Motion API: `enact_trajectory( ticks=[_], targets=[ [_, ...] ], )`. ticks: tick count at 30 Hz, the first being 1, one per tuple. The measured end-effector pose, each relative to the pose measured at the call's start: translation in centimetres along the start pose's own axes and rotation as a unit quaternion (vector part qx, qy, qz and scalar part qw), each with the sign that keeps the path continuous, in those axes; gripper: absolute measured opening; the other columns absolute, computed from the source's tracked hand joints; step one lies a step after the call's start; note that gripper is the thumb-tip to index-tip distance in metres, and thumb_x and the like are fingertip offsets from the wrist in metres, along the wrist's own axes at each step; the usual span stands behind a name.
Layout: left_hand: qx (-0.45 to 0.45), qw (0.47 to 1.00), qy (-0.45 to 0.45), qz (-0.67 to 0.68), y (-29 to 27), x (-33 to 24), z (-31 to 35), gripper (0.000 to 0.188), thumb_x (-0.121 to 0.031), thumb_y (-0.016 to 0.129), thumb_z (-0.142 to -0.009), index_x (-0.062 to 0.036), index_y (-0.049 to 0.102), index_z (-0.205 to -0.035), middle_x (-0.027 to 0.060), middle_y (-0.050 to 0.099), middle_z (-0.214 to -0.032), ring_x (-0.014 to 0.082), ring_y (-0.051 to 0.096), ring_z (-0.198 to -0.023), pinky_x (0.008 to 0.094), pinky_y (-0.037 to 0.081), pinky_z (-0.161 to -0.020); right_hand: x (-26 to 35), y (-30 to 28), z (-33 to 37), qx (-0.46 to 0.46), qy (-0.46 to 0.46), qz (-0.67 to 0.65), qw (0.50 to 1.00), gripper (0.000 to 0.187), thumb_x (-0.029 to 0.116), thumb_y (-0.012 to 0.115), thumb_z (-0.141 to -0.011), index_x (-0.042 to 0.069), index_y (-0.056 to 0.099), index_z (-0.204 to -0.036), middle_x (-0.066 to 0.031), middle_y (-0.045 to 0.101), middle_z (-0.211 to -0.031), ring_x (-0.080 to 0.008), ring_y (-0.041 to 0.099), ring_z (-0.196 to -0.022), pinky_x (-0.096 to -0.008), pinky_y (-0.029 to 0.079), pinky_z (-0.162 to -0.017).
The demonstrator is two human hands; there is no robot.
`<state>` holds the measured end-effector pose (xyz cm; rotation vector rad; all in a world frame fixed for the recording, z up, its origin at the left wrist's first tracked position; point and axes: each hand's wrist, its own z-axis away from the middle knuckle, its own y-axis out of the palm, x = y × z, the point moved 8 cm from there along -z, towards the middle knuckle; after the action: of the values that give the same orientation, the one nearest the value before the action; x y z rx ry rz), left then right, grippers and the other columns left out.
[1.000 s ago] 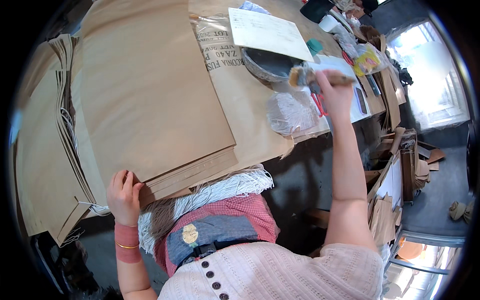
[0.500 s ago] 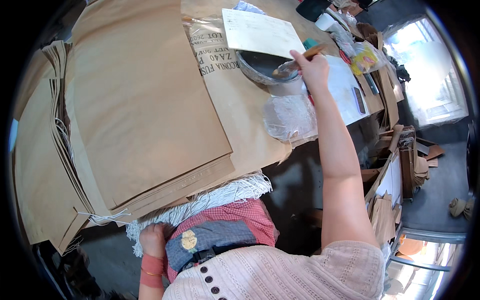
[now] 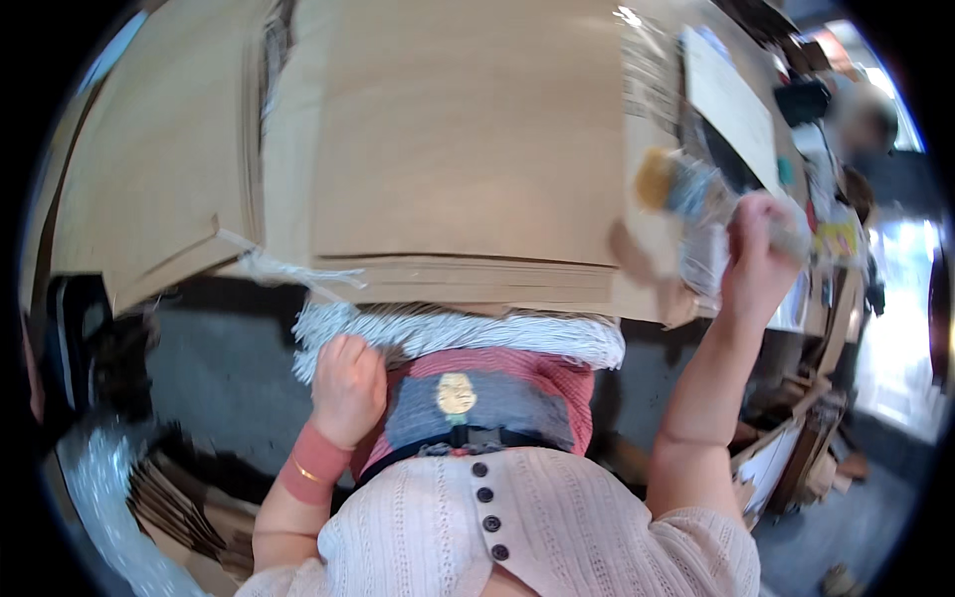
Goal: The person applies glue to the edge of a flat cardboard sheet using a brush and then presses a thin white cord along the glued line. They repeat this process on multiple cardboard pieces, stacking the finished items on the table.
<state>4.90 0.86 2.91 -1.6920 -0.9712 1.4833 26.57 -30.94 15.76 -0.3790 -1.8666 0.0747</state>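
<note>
In my right hand (image 3: 761, 229) is a flat brush (image 3: 686, 191), its yellowish-brown bristles angled left beside the right edge of a stack of brown paper sheets (image 3: 468, 139). Motion smears the brush. Behind it, a dark-insided bowl (image 3: 724, 151) is partly covered by a pale board (image 3: 731, 104). My left hand (image 3: 348, 383) is closed at the left end of a bundle of white strings (image 3: 477, 336), which lies across my lap under the table's front edge. Whether the fingers grip any strings is hidden.
More stacked brown paper (image 3: 169, 149) lies at the left, with white string ties (image 3: 298, 271) at its near corner. A clear plastic bag (image 3: 701, 261) sits by the table's right front edge. Folded cardboard (image 3: 189, 507) is on the lower left; a blurred person (image 3: 863, 119) is at far right.
The brush has come out of the bowl and toward the paper stack, bristles now pointing left. My view has swung left. The left hand remains at the strings.
</note>
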Motion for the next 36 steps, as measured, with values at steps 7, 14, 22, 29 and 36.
enact_trajectory(
  ticks=[7,14,22,29,36],
  targets=[
    [-0.116,0.989,0.036,-0.085,-5.8,-0.2,-2.9,0.014,-0.002,0.065,-0.072,0.0000,0.057,-0.083,0.0159,0.060,-0.110,0.0290,0.055,-0.087,0.0374,0.045,-0.075,5.2,17.7,9.9,0.344,-0.256,0.036,0.903,0.022,0.006,0.076,-0.070,0.001,0.066,-0.089,-0.0096,0.064,-0.075,-0.0199,0.056,-0.057,-0.0288,0.044,-0.050],
    [-0.031,0.994,0.025,-0.104,-1.6,2.3,-6.6,0.018,-0.006,0.068,-0.069,0.0011,0.055,-0.081,0.0188,0.055,-0.124,0.0274,0.055,-0.091,0.0360,0.046,-0.079,4.4,20.9,10.1,0.388,-0.253,0.101,0.880,0.017,0.006,0.075,-0.071,0.005,0.066,-0.086,-0.0085,0.060,-0.069,-0.0228,0.056,-0.055,-0.0310,0.044,-0.050],
    [-0.018,0.992,0.025,-0.123,-0.9,2.1,-6.9,0.019,-0.009,0.068,-0.070,0.0013,0.056,-0.080,0.0213,0.054,-0.124,0.0281,0.055,-0.090,0.0363,0.046,-0.078,2.0,21.2,9.9,0.357,-0.105,0.046,0.927,0.008,0.007,0.070,-0.077,0.000,0.065,-0.080,-0.0088,0.063,-0.068,-0.0158,0.059,-0.055,-0.0287,0.045,-0.051],
    [-0.002,0.994,0.017,-0.109,-0.9,1.9,-7.0,0.019,-0.007,0.068,-0.072,0.0011,0.054,-0.081,0.0238,0.054,-0.124,0.0328,0.055,-0.091,0.0396,0.046,-0.080,-4.1,11.2,5.3,0.238,0.035,0.200,0.950,0.019,0.012,0.067,-0.078,-0.004,0.062,-0.070,-0.0080,0.061,-0.057,-0.0095,0.057,-0.055,-0.0275,0.046,-0.052],
    [0.040,0.988,0.002,-0.149,0.0,1.7,-7.4,0.020,-0.007,0.069,-0.074,0.0013,0.052,-0.081,0.0236,0.051,-0.129,0.0349,0.053,-0.093,0.0388,0.046,-0.082,-4.9,9.6,3.3,0.184,-0.114,0.463,0.860,0.023,0.022,0.063,-0.074,-0.001,0.062,-0.070,-0.0200,0.060,-0.065,-0.0344,0.062,-0.062,-0.0394,0.047,-0.057]
  ],
)
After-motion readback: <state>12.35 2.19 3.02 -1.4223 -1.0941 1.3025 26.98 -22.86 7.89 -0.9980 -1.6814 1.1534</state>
